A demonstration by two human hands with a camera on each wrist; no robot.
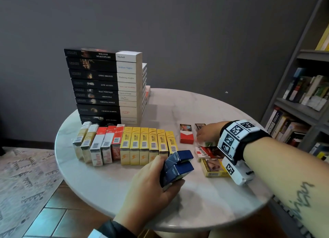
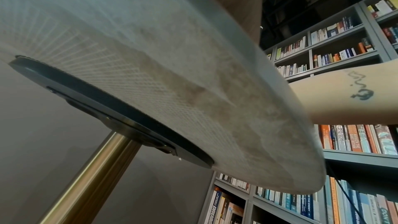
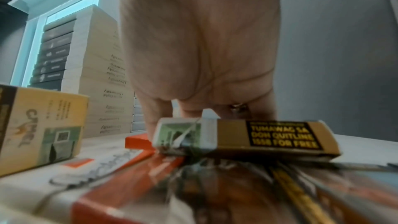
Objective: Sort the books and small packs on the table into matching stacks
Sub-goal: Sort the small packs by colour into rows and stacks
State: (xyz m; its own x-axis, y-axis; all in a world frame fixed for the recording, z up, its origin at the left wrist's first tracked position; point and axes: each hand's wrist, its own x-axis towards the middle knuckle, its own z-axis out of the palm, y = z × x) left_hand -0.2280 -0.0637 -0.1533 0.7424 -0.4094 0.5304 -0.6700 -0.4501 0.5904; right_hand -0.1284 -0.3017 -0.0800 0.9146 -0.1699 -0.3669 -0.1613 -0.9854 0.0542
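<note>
My left hand (image 1: 156, 180) grips two dark blue packs (image 1: 178, 164) just above the round table (image 1: 124, 193), at the right end of a standing row: gold packs (image 1: 83, 139), red-and-white packs (image 1: 99, 147), a red Chesterfield (image 1: 116, 141), several yellow Camel packs (image 1: 144, 145). My right hand (image 1: 206, 133) arches over a gold-brown pack (image 3: 258, 137) lying among loose packs, its fingers (image 3: 155, 115) down on the pack's far side; the thumb is hidden. Behind the row stands a tall book stack (image 1: 103, 88).
Loose packs surround my right hand: a red one (image 1: 186, 135), a dark one (image 1: 199, 126), a flat Chesterfield (image 1: 208, 152), a yellow one (image 1: 212, 167). A bookshelf (image 1: 306, 95) is close on the right. The left wrist view shows only the table's underside (image 2: 150, 74) and brass leg (image 2: 90, 176).
</note>
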